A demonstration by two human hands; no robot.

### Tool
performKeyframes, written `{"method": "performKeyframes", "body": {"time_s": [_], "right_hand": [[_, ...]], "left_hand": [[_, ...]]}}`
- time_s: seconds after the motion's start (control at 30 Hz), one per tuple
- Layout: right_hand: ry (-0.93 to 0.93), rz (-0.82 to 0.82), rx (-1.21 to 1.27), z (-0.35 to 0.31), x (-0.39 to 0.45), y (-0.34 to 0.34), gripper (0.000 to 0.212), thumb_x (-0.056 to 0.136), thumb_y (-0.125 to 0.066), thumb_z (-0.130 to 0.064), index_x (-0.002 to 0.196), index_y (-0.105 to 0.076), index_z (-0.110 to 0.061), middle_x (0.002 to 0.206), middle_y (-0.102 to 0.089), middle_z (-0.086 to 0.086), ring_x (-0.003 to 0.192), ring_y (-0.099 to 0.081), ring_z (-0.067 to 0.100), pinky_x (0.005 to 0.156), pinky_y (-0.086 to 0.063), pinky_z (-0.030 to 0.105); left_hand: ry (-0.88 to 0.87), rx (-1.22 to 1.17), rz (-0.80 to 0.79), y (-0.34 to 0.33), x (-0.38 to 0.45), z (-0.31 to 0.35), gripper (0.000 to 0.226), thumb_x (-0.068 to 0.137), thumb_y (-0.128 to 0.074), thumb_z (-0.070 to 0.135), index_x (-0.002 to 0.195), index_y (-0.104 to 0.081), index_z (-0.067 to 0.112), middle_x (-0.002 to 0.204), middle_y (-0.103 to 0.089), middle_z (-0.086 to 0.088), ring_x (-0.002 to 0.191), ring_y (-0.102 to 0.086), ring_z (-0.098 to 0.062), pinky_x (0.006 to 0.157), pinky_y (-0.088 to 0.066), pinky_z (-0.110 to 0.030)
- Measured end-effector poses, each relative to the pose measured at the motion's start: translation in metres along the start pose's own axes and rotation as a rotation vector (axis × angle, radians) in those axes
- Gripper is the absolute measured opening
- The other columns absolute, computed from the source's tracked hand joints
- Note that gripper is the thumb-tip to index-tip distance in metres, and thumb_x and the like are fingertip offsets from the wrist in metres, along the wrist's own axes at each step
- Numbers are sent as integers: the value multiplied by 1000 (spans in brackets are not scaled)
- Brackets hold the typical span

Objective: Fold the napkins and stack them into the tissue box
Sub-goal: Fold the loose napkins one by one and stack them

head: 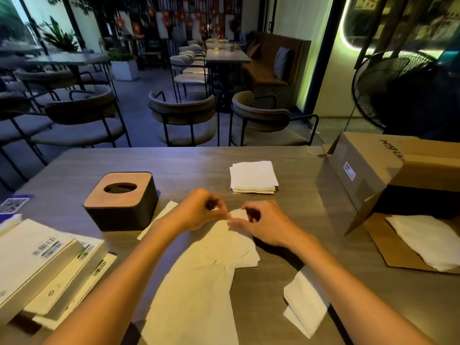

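At table centre, two bare hands meeting over a loose white napkin (pixel 219 247). Left hand (pixel 199 212) curled, thumb and fingertips pinched on the napkin's far edge. Right hand (pixel 263 224) just beside it at three o'clock, fingers likewise bent and nipping a small raised corner of the same sheet. Both forearms reaching in from six o'clock, across more unfolded white paper (pixel 196 302) spread toward the near edge.

At ten o'clock from the hands, close by: tissue box (pixel 122 200), dark sides, light wooden lid with an oval slot, upright on the grey wood-grain table (pixel 189 165). One corner of the loose napkin just beside the box's right side.

At one o'clock, apart from the hands: neat stack of folded napkins (pixel 253 178), square, white on top with a few cream layers beneath.

At five o'clock, near the right forearm: another crumpled napkin (pixel 307 305), partly folded over itself.

At three o'clock, far right: large cardboard carton (pixel 368 165) tipped on its side, flaps open, with a bundle of white napkins (pixel 428 242) lying on the lower flap.

At eight o'clock: flat white packages (pixel 39 265) with barcode labels, piled at the left edge. Beyond them at nine o'clock, a small blue card with a QR code (pixel 15 204).

Past the table at twelve o'clock: dim café seating, curved-back chairs (pixel 184 115) and tables. At two o'clock, a black standing fan (pixel 388 88).
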State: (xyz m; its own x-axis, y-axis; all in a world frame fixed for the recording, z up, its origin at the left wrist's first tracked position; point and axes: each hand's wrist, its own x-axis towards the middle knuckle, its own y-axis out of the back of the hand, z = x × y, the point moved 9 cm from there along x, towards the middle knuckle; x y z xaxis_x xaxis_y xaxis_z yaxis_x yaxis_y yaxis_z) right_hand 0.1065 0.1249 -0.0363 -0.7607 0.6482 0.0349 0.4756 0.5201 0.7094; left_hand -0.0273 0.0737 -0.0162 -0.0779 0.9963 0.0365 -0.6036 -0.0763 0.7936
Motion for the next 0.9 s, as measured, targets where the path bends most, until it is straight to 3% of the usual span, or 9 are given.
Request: {"method": "performKeyframes", "body": {"time_s": [0.2, 0.37, 0.47, 0.53, 0.57, 0.63, 0.7, 0.8, 0.9], "right_hand": [[-4, 2, 90, -12, -11, -1, 9, 90, -77, -36, 86, -75, -29, 71, -70, -13, 61, -61, -3, 56, -45, 15], [-32, 39, 79, -8, -13, 6, 30, 99, -66, -35, 76, -70, -17, 64, -62, -10, 58, -49, 3, 57, -38, 25], [-28, 59, 91, -4, -14, 5, 37, 101, -61, -38, 82, -72, -9, 74, -70, 9, 65, -51, 7, 60, -40, 31], [-41, 77, 85, -2, -16, 6, 43, 100, -59, -45, 81, -71, -9, 74, -71, 10, 62, -53, 7, 61, -44, 36], [-40, 85, 77, -2, -19, 8, 39, 100, -60, -46, 84, -72, -13, 72, -70, 1, 61, -55, 3, 62, -47, 35], [-15, 113, 70, -8, -25, 14, 29, 97, -63, -49, 111, -70, -26, 89, -66, -20, 72, -60, -9, 67, -51, 22], [40, 183, 55, -16, -28, 23, 55, 90, -65, -58, 139, -52, -36, 113, -55, -24, 93, -56, -8, 76, -48, 15], [93, 240, 105, -25, -25, 30, 73, 81, -65, -66, 145, -43, -40, 126, -52, -15, 97, -56, 4, 79, -53, 20], [135, 194, 157, -38, -23, 28, 59, 84, -70, -55, 137, -54, -36, 122, -58, -17, 107, -57, 0, 83, -52, 16]], "left_hand": [[-41, -265, 79, 27, -19, 8, 18, 85, -74, 20, 102, -73, 16, 85, -77, 3, 80, -72, -12, 78, -60, -27], [-41, -225, 54, 35, -26, 2, 41, 77, -82, 16, 115, -70, 24, 100, -72, 9, 87, -71, -7, 80, -58, -22], [-41, -124, 84, 37, -29, 0, 36, 76, -83, 17, 108, -71, 28, 93, -73, 10, 83, -67, -1, 73, -55, -17], [-41, -152, 140, 43, -31, -2, 28, 78, -81, 17, 102, -73, 29, 92, -73, 11, 84, -66, 1, 71, -53, -15], [-44, -167, 166, 45, -33, -3, 26, 80, -80, 18, 102, -73, 29, 93, -73, 12, 86, -66, 1, 72, -54, -14], [-56, -190, 205, 51, -34, -5, 23, 82, -76, 22, 104, -74, 29, 95, -73, 14, 90, -67, 0, 77, -55, -14], [-87, -183, 220, 59, -35, -1, 22, 84, -74, 23, 105, -73, 30, 96, -73, 15, 92, -66, 1, 78, -53, -13], [-97, -149, 222, 62, -32, 3, 21, 83, -73, 31, 103, -72, 35, 95, -72, 18, 92, -66, 0, 82, -52, -16], [-120, -223, 305, 61, -31, 3, 18, 78, -65, 59, 96, -68, 55, 91, -70, 29, 96, -64, 5, 91, -53, -28]]}}
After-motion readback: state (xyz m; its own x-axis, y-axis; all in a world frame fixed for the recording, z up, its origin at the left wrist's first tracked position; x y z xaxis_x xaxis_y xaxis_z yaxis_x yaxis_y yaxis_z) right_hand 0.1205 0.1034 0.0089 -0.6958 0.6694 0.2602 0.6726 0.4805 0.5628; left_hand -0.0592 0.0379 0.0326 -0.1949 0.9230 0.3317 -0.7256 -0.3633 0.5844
